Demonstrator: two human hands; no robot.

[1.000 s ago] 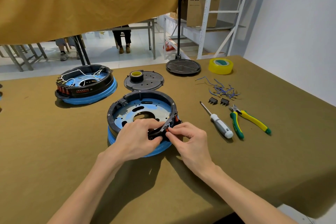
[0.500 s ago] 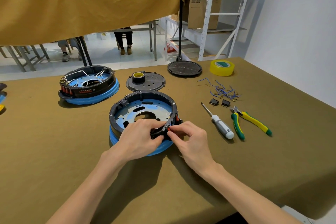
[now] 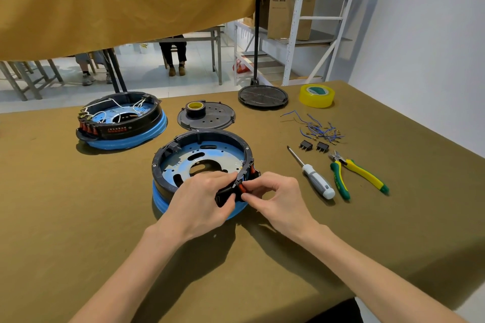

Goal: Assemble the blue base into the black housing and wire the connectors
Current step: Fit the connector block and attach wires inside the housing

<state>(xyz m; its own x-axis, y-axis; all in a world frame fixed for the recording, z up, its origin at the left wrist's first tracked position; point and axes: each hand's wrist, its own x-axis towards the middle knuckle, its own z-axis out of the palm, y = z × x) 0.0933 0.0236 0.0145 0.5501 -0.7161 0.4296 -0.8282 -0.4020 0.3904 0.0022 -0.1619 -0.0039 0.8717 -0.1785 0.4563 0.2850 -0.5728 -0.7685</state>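
Observation:
A round black housing (image 3: 183,139) sits on its blue base (image 3: 162,202) at the table's middle, with the blue metal plate showing inside. On its near right rim is a black switch panel with red switches (image 3: 252,169). My left hand (image 3: 202,199) grips the panel's near end from the left. My right hand (image 3: 278,196) pinches a red switch (image 3: 241,187) at the panel from the right. Loose blue wires with terminals (image 3: 317,128) and two black switches (image 3: 313,146) lie to the right.
A second wired housing on a blue base (image 3: 123,120) stands at the back left. Behind are a black lid with a tape roll (image 3: 207,115), a black disc (image 3: 262,96) and yellow tape (image 3: 316,96). A screwdriver (image 3: 312,176) and yellow-green pliers (image 3: 354,174) lie right.
Both hands stay at the switch panel with only slight finger movement. The view has shifted a little.

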